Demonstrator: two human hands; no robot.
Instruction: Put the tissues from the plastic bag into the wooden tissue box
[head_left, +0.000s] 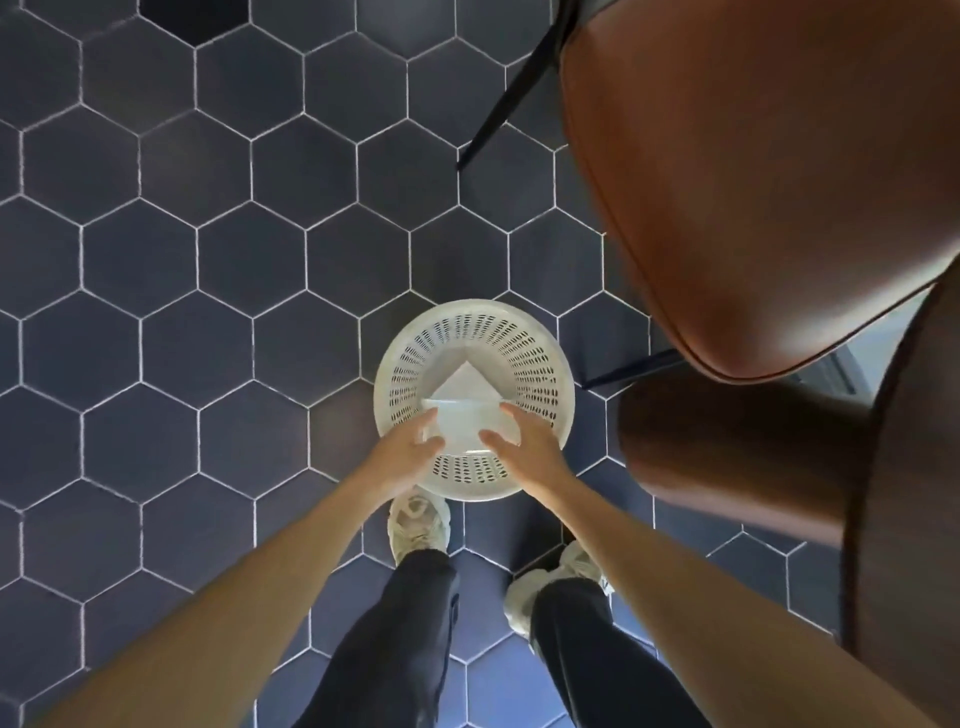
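Between both hands, the clear, crinkled plastic bag (470, 423) hangs, the left hand (410, 447) and right hand (524, 441) each keeping a grasping grip on one side. Directly below the grip stands a round white perforated plastic basket (558, 379) on dark hexagon-tiled floor (197, 291).

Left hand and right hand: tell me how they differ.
The left hand comes in from the lower left and sits lower in the picture; the right hand comes from the lower right, its fingertips reaching higher. Both hover over the white basket, either side of the clear plastic bag.
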